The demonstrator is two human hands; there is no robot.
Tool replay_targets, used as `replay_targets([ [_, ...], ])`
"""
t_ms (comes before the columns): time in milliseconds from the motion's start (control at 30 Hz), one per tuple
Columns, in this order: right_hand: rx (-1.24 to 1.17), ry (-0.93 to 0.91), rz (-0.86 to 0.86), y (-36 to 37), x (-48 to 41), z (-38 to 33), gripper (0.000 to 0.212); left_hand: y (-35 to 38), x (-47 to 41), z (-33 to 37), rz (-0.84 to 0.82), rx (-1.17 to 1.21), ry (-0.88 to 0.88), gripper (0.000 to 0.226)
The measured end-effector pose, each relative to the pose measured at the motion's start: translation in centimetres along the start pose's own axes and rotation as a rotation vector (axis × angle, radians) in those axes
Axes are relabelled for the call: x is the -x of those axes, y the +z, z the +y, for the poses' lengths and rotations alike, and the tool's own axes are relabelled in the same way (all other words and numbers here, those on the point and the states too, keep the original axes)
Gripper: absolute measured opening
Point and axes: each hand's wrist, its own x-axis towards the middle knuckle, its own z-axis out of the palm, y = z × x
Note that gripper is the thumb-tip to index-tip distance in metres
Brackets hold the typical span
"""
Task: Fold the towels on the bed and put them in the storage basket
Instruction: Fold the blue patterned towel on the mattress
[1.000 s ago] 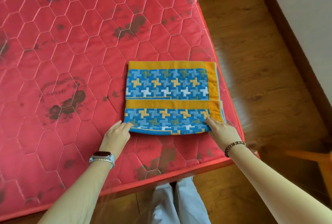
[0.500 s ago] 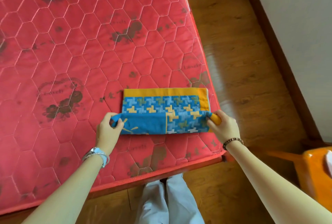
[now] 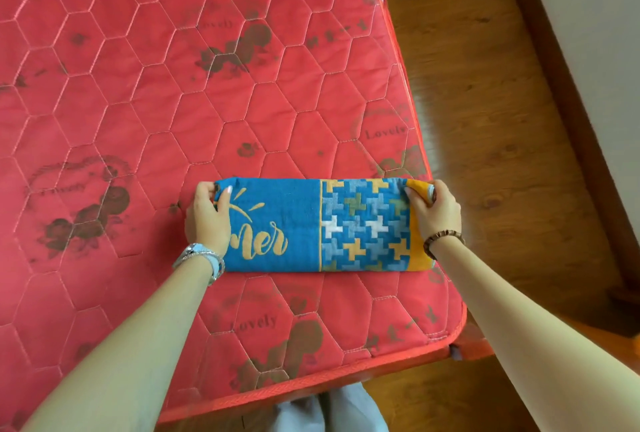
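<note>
A blue and yellow towel point(image 3: 304, 227) lies folded into a narrow strip on the red quilted mattress point(image 3: 173, 102), close to its right edge. Its left half is plain blue with yellow lettering, its right half has a cross pattern and a yellow border. My left hand point(image 3: 206, 215) pinches the far left corner of the strip. At the far right corner my right hand point(image 3: 434, 212) grips the yellow end. The storage basket is not in view.
The mattress's right edge point(image 3: 420, 141) runs just past the towel, with wooden floor point(image 3: 485, 102) and a white wall point(image 3: 595, 16) beyond. The near edge point(image 3: 311, 383) is at my legs. An orange object point(image 3: 635, 341) shows at the far right.
Both hands lifted the towel's near edge and carried it over to the far edge, halving it into a narrow strip with the lettered side up. The camera moved closer.
</note>
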Motion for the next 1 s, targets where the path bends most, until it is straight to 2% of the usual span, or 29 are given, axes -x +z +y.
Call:
replay_targets([
  [167,0.062,0.034,-0.03,1.3,-1.6,0.2,0.041,1.7,-0.8,-0.3,0.018,-0.136,-0.056,0.025],
  [267,0.089,0.018,-0.005,1.8,-1.8,0.1,0.032,2.2,-0.8,-0.1,0.042,-0.178,-0.057,0.025],
  [367,0.127,-0.032,0.066,2.1,-1.3,-0.6,0.034,2.7,-0.5,0.4,0.109,-0.256,-0.044,0.027],
  [433,0.207,-0.24,0.152,2.5,-0.8,-0.6,0.041,3.2,0.0,0.8,0.158,-0.374,0.096,0.041],
  [500,0.291,-0.502,0.161,3.4,-0.2,-0.8,0.05,4.0,1.0,1.4,0.122,-0.456,0.328,0.052],
  [567,0.336,-0.693,0.063,5.0,1.0,-1.4,0.054,5.4,2.7,2.3,0.003,-0.475,0.53,0.058],
  [633,0.387,-0.789,-0.07,7.0,2.7,-2.3,0.056,7.1,4.7,3.2,-0.124,-0.515,0.684,0.06],
  [700,0.439,-0.825,-0.174,8.9,4.1,-2.5,0.055,8.8,6.3,3.6,-0.217,-0.566,0.769,0.062],
  [767,0.486,-0.807,-0.214,10.1,4.5,-2.2,0.056,10.0,6.8,3.5,-0.249,-0.611,0.782,0.061],
  [933,0.656,-0.778,-0.211,9.0,2.8,0.1,0.063,9.6,5.5,1.8,-0.256,-0.693,0.815,0.069],
  [1000,0.671,-0.711,-0.168,7.5,1.9,1.3,0.066,8.8,4.6,1.1,-0.24,-0.698,0.793,0.073],
])
